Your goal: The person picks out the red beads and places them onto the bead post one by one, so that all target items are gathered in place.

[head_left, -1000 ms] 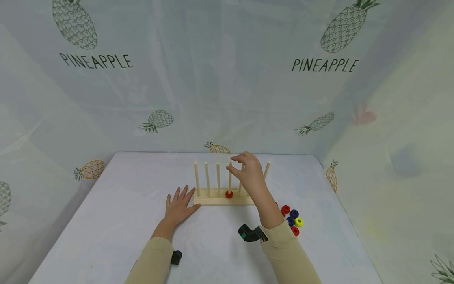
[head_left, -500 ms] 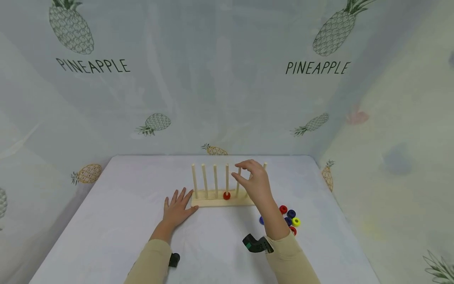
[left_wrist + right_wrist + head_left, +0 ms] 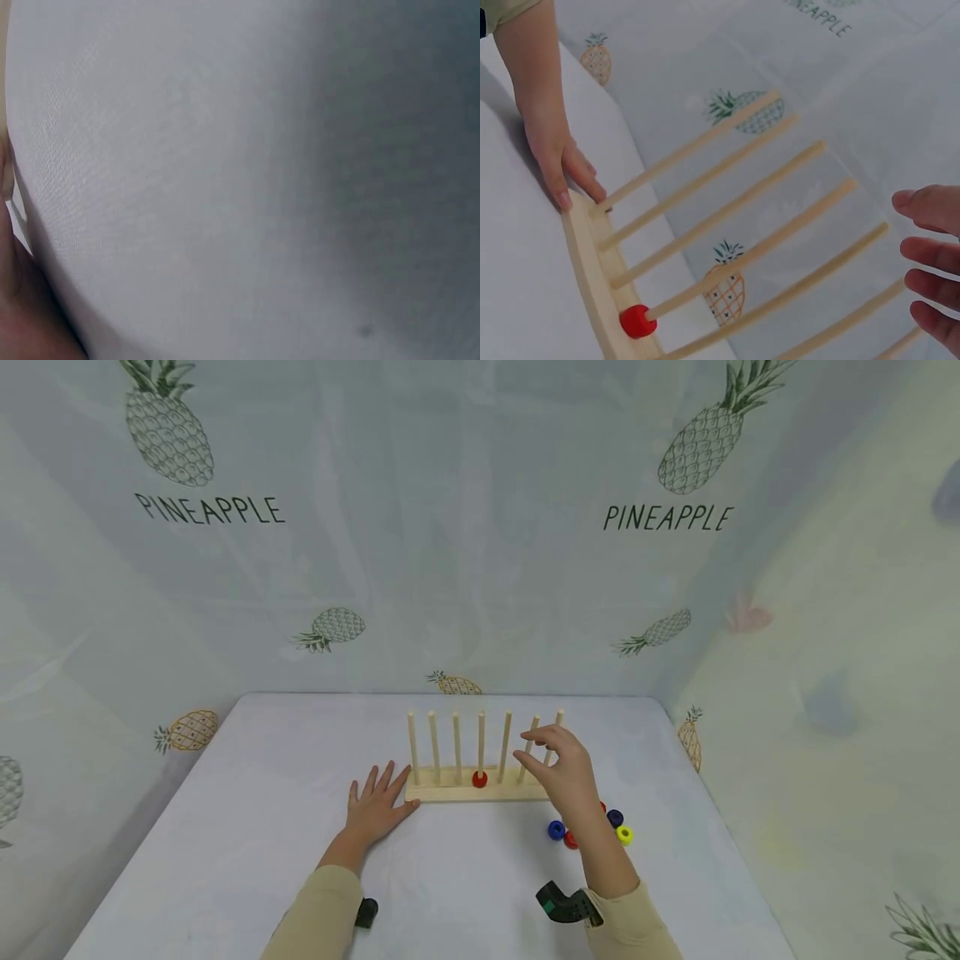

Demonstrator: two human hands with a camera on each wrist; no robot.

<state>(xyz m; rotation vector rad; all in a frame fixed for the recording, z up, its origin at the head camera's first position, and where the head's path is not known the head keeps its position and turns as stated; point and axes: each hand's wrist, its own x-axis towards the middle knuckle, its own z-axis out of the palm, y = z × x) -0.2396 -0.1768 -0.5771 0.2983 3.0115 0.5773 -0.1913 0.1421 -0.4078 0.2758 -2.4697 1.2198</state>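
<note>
A pale wooden peg rack (image 3: 442, 794) with several upright pegs stands on the table. One red bead (image 3: 480, 779) sits at the foot of the middle peg; the right wrist view also shows this bead (image 3: 638, 321) low on its peg. My left hand (image 3: 371, 812) lies spread on the table, its fingertips and thumb at the rack's left end. Above the rack's right part hangs my right hand (image 3: 567, 772), thumb and fingers apart with nothing between them, overlapping the rightmost pegs in the head view. The left wrist view holds mostly blurred white cloth and the edge of my hand (image 3: 26, 315).
Right of the rack lie loose beads: a blue one (image 3: 556, 831), a red one (image 3: 572, 841), a dark blue one (image 3: 615, 818) and a yellow one (image 3: 625, 835). My right forearm partly covers them. A pineapple-print curtain (image 3: 465, 568) rises behind the table (image 3: 300, 735).
My right hand has moved rightward from near the red bead's peg to the rightmost pegs, its fingers staying apart. The left hand stays at the rack's end.
</note>
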